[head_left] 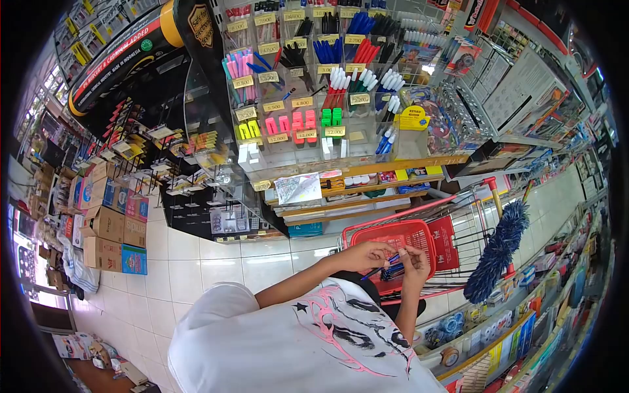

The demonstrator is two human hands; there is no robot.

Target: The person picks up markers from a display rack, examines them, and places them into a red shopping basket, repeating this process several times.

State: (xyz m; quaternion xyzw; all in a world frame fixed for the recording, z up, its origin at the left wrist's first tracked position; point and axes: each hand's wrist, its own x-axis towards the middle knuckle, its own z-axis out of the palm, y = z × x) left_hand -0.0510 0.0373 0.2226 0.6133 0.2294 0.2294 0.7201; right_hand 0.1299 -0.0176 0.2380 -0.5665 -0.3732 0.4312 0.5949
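My left hand and my right hand meet in front of my chest, above a red shopping basket. Between them is a small bunch of blue pens. My right hand is closed around the pens. The fingertips of my left hand are pinched against the same bunch, and a dark blue pen end sticks out below that hand. How many pens there are, and which fingers hold each one, is partly hidden.
Ahead stands a pen rack with price tags, markers and highlighters. The basket sits at a shopping cart, with a blue fluffy duster at its right end. Cardboard boxes are stacked left; shelves of goods run along the right.
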